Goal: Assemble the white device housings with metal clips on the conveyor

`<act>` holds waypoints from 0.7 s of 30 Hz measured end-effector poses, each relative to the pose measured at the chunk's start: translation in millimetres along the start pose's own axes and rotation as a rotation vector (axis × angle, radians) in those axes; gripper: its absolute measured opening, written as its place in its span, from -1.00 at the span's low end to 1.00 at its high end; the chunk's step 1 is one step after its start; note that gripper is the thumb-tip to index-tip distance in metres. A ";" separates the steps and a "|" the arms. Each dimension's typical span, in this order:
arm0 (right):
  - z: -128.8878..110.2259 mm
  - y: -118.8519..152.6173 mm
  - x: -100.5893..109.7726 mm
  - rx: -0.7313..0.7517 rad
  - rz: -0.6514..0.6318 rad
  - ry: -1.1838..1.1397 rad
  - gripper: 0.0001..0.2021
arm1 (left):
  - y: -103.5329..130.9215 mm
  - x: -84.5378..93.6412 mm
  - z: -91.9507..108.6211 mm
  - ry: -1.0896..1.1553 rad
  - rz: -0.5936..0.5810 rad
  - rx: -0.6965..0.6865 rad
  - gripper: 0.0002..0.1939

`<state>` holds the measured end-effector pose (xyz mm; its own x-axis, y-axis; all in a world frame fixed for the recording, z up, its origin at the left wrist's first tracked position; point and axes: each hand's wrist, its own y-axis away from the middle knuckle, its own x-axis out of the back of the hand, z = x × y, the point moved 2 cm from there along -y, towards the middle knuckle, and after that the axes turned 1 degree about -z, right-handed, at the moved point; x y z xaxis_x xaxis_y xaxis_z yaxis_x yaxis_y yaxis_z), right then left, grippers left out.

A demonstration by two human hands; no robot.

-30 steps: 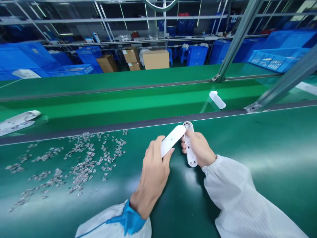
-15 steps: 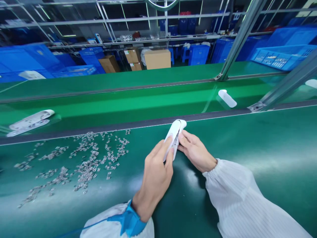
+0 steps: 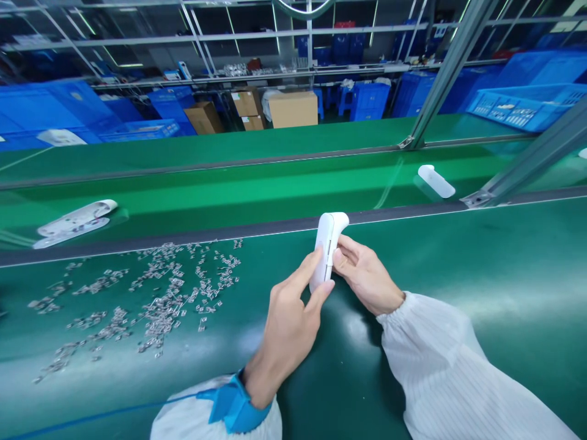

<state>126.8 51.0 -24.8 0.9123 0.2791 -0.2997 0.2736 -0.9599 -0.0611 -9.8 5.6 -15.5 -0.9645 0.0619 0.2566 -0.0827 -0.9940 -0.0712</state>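
Observation:
A white plastic housing (image 3: pixel 324 247), with a rounded body and a head bent to the right, is held tilted above the green table. My left hand (image 3: pixel 293 311) pinches its left side and lower end between fingers and thumb. My right hand (image 3: pixel 367 275) grips it from the right, with fingertips partly hidden behind it. A thin dark seam runs along the side facing me, and the two shells sit close together there.
Many small metal pieces (image 3: pixel 167 299) lie scattered on the table (image 3: pixel 458 263) at left. Beyond a dark rail, the bright green belt (image 3: pixel 257 192) carries open white shells (image 3: pixel 76 223) and another white housing (image 3: pixel 435 181). A metal post (image 3: pixel 447 79) rises at right.
The gap between the two shells in my hands has narrowed to a thin seam, and the housing has turned more upright. White parts on the belt have shifted to the right.

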 end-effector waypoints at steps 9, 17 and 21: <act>-5.9 4.1 5.6 -0.027 0.299 0.286 -0.59 | -10.2 4.6 8.7 0.766 -0.155 0.423 -0.58; -10.3 4.4 1.6 0.024 0.308 0.216 -0.62 | -9.5 5.1 9.5 0.801 -0.207 0.403 -0.61; -8.5 1.0 -3.0 -0.003 0.210 -0.044 -0.62 | -9.8 7.9 0.2 0.275 -0.029 0.191 -0.46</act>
<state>126.9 49.4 -15.9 0.9352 0.0714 -0.3469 0.0799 -0.9967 0.0103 -16.5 15.9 -12.5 -0.9962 0.0860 -0.0154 -0.0873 -0.9888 0.1212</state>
